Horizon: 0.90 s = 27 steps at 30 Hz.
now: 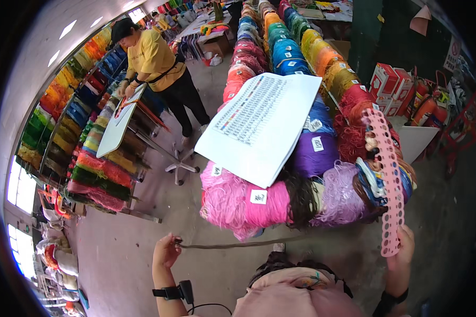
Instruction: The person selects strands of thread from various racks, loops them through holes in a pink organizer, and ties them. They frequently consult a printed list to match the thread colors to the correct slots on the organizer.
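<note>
My left hand [166,250] is closed on one end of a dark brown-grey strand of thread [232,245]. The strand stretches to the right across my front and blurs out below the rack. My right hand [405,244] grips the lower end of a long pink thread-organizer card [390,211] with rows of holes. Several thread bundles hang from the card's upper part, among them blue, white and brown ones [373,182]. Just beyond my hands, hanks of thread lie in long rows, with a pink hank [227,198] and a lilac one [342,193] nearest.
Printed sheets [259,121] lie on the hanks. A person in a yellow shirt [156,58] works at a small white wheeled table [119,129] on the left. Another thread rack [98,174] stands there. Red-and-white boxes [388,82] and fire extinguishers [423,108] are at the right.
</note>
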Tool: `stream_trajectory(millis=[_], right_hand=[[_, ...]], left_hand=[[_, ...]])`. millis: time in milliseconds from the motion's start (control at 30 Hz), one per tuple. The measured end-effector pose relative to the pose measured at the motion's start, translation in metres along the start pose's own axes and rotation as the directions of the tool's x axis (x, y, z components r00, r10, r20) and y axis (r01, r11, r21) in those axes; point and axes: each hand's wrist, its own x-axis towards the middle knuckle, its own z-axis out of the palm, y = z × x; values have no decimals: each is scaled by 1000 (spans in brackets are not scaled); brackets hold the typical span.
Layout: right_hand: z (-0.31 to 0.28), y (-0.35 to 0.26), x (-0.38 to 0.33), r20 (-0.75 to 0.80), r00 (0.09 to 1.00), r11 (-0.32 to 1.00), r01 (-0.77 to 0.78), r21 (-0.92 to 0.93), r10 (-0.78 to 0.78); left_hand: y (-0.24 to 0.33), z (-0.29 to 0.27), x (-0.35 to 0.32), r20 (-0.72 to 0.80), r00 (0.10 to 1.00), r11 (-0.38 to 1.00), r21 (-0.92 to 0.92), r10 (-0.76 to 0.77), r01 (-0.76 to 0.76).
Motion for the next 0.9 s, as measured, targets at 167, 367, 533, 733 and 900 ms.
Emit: stream_trajectory(millis=[167,367,533,733,900], right_hand=[[15,1,-1,59,998,993,21,-120,-14],[32,26,2,-80,993,979,76,-187,-92],[56,37,1,-178,970,966,124,-225,-166],[73,58,4,-302,940,976,101,-193,-157],[80,68,12,-265,950,976,120,-183,-167]], left_hand=[[53,23,59,-75,946,828,509,316,-236],[134,136,164,248,947,905,323,203,-278],[146,179,216,276,957,834,546,-87,-82],[130,182,205,620,781,846,454,-74,-280],[109,147,167,594,779,841,305,198,-446]])
